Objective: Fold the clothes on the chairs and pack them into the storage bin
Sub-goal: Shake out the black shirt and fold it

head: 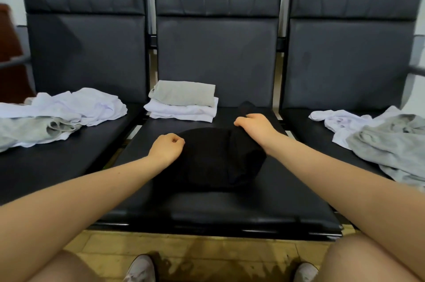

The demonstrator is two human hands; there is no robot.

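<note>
Black garment (213, 157) lies bunched on middle seat (230, 210). Left hand (166, 147) grips its near-left edge, fingers curled tight. Right hand (255, 126) pinches its far edge, fingers curled. Folded stack (184, 102) behind; unfolded piles on left seat (62, 111) and right seat (379, 136).

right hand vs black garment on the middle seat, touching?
Touching. The head view shows the right hand with fingers curled over the far edge of the black garment, gripping the cloth; no gap shows.
</note>
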